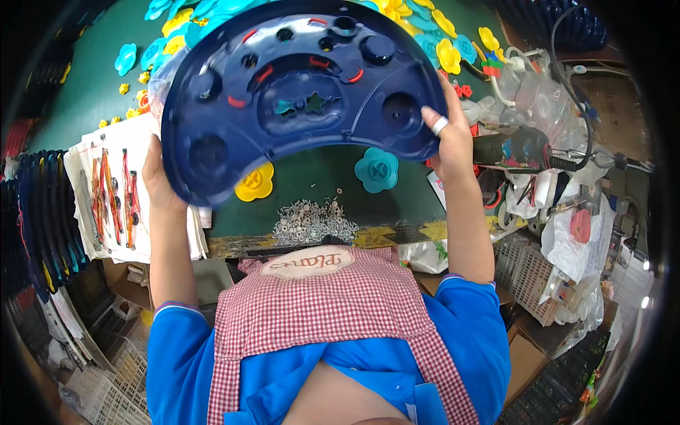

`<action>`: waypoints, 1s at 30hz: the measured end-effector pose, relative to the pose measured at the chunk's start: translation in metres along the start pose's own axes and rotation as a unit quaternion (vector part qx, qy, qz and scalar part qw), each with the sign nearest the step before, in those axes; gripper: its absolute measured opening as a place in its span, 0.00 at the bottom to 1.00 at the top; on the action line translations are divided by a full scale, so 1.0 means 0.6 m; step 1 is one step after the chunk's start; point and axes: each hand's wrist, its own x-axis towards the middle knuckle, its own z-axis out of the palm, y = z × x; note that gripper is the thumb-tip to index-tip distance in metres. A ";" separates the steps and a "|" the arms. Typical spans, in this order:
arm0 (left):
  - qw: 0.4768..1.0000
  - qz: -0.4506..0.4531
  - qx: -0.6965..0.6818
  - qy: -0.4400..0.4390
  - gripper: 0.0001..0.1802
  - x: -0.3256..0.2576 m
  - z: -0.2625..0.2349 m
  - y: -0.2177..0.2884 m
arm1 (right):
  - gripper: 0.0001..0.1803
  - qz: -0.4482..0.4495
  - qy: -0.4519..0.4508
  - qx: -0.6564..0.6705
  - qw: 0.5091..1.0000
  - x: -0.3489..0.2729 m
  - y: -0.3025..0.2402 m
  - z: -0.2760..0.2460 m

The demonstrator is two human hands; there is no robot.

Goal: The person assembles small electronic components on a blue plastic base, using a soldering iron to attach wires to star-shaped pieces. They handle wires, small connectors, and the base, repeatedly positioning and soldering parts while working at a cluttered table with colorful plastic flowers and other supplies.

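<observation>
A large dark-blue, crescent-shaped plastic tray [234, 170] is held up over the green table between my two hands. My left hand [161, 173] grips its left end, with the fingers mostly hidden behind it. At the right end my right hand [453, 138] is closed on the rim, thumb on the face and a white band round the thumb. Round recesses, small holes, red curved pieces and star-shaped openings show in the tray. Beneath its inner curve lie a yellow flower-shaped piece [255, 183] and a turquoise one [377, 170]. A pile of small screws [315, 223] sits near the table's front edge.
More turquoise and yellow flower pieces [448, 55] lie across the back. White sheets with bundled wires [113, 191] rest at the left, beside stacked dark-blue parts [49, 212]. On the right are an electric screwdriver [513, 150], clear plastic bags [531, 92] and a crate [524, 280].
</observation>
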 end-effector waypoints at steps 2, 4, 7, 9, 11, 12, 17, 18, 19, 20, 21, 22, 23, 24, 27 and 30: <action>0.948 0.113 0.294 0.044 0.38 -0.015 0.000 -0.001 | 0.45 -0.017 -0.037 -0.024 0.999 -0.028 0.034 -0.023; 0.911 0.102 0.397 0.045 0.44 -0.033 -0.014 -0.030 | 0.44 0.037 -0.035 -0.123 0.991 -0.062 0.064 -0.040; 0.901 0.078 0.424 0.050 0.44 -0.048 -0.001 -0.054 | 0.42 0.061 -0.030 -0.162 0.984 -0.084 0.118 -0.057; 0.888 0.089 0.447 0.062 0.42 -0.043 -0.008 -0.071 | 0.41 0.052 -0.016 -0.174 0.983 -0.089 0.134 -0.062; 0.888 0.078 0.449 0.063 0.42 -0.043 -0.010 -0.075 | 0.41 0.048 -0.016 -0.205 0.977 -0.090 0.138 -0.064; 0.888 0.075 0.450 0.062 0.42 -0.042 -0.009 -0.076 | 0.41 0.043 -0.013 -0.223 0.974 -0.091 0.146 -0.066; 0.890 0.115 0.438 0.056 0.43 -0.038 -0.019 -0.088 | 0.40 0.048 -0.008 -0.231 0.972 -0.086 0.149 -0.064; 0.892 0.126 0.431 0.050 0.43 -0.035 -0.018 -0.089 | 0.40 0.052 -0.001 -0.235 0.971 -0.086 0.149 -0.066; 0.893 0.131 0.429 0.040 0.41 -0.034 -0.019 -0.078 | 0.40 0.058 -0.002 -0.232 0.971 -0.084 0.155 -0.065; 0.938 0.118 0.325 0.017 0.40 -0.034 -0.009 -0.068 | 0.38 0.047 0.005 -0.200 0.979 -0.084 0.164 -0.070; 0.969 0.106 0.222 -0.004 0.38 -0.035 0.003 -0.057 | 0.37 0.027 -0.007 -0.241 0.970 -0.085 0.166 -0.082; 0.975 0.098 0.195 -0.036 0.36 -0.035 -0.005 -0.054 | 0.36 0.009 0.022 -0.235 0.972 -0.095 0.178 -0.092; 0.973 0.107 0.205 -0.008 0.34 -0.038 -0.013 -0.057 | 0.36 -0.001 0.037 -0.232 0.972 -0.103 0.179 -0.093; 0.935 0.124 0.331 0.024 0.31 -0.046 -0.005 -0.059 | 0.36 -0.011 0.038 -0.262 0.964 -0.108 0.175 -0.093; 0.821 0.141 0.544 0.101 0.24 -0.066 -0.006 -0.109 | 0.39 0.029 0.027 -0.304 0.952 -0.115 0.163 -0.100; 0.855 0.123 0.492 0.104 0.23 -0.055 -0.023 -0.133 | 0.39 0.037 0.023 -0.305 0.951 -0.111 0.152 -0.095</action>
